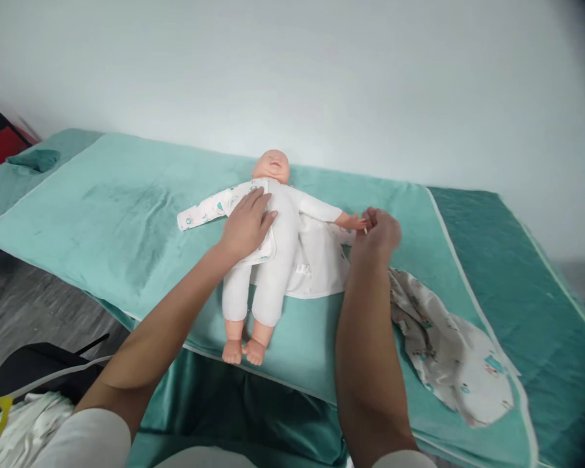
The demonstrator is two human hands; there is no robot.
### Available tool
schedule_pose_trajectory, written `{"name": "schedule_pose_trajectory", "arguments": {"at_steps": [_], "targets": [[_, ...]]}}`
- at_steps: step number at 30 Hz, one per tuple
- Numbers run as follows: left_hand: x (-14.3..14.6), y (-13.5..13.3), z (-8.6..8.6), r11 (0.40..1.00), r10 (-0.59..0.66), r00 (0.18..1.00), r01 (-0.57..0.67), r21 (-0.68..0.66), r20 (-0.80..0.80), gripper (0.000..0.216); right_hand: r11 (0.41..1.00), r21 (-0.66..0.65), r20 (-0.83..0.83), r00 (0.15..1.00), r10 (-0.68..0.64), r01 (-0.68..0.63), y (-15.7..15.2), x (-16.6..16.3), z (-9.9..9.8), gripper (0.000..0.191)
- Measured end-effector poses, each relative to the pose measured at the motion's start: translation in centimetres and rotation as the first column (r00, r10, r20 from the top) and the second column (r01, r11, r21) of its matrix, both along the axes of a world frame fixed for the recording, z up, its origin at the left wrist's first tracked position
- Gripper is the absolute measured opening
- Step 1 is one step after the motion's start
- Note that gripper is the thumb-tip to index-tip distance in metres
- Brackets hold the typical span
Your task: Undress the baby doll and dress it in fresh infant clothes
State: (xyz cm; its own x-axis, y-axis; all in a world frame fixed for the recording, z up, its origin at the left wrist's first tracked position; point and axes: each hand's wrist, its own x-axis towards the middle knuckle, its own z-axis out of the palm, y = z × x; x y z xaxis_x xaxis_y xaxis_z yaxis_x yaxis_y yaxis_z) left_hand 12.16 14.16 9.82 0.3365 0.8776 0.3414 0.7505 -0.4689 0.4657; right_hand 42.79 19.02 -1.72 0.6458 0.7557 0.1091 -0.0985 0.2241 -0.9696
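A baby doll [285, 224] in a white bodysuit lies on its back, its head toward the wall. A white printed baby jacket [322, 260] is spread beneath it, with one sleeve [207, 210] over the doll's arm on the left and that front panel folded across the chest. Flat on this panel rests my left hand [247, 224], fingers stretched out. On the other side the doll's arm is outside the jacket. My right hand [381, 229] is closed at the doll's hand [351, 221], fingertips partly hidden; part of the other sleeve shows just below.
The padded table has a green velvety cover [127, 214] and stands against a white wall [322, 84]. A crumpled printed baby garment [453, 351] lies at right. A black chair [34, 370] with white cloth [34, 422] is at lower left, and a red item [0, 149] at far left.
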Motion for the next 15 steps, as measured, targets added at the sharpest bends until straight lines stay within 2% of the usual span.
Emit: {"name": "schedule_pose_trajectory", "arguments": {"at_steps": [3,4,6,10,13,15], "targets": [[0.8,1.9,0.7,0.999,-0.04,0.999,0.039,-0.01,-0.029,0.044,0.998,0.069,-0.33,0.944,0.026,-0.004,0.4,0.3,-0.1,0.011],[1.2,2.4,1.0,0.999,-0.049,0.998,0.048,-0.016,-0.041,0.043,0.996,0.084,-0.415,0.908,0.06,-0.027,0.6,0.1,0.0,0.008],[1.9,3.4,1.6,0.996,-0.077,0.992,0.073,-0.042,-0.098,0.041,0.993,0.093,-0.511,0.853,0.107,-0.069,0.8,-0.4,0.3,0.013],[3.6,5.4,2.5,0.989,-0.125,0.953,0.099,-0.107,-0.276,0.038,0.987,0.107,-0.56,0.814,0.156,-0.117,0.8,-1.9,1.2,0.022],[4.9,6.5,3.2,0.981,-0.157,0.918,0.104,-0.161,-0.363,0.038,0.981,0.101,-0.556,0.808,0.195,-0.167,0.3,-2.6,2.0,0.021],[5.9,7.0,3.6,0.973,-0.194,0.894,0.123,-0.195,-0.404,0.037,0.964,0.1,-0.521,0.813,0.261,-0.246,0.0,-3.0,2.6,0.017]]}}
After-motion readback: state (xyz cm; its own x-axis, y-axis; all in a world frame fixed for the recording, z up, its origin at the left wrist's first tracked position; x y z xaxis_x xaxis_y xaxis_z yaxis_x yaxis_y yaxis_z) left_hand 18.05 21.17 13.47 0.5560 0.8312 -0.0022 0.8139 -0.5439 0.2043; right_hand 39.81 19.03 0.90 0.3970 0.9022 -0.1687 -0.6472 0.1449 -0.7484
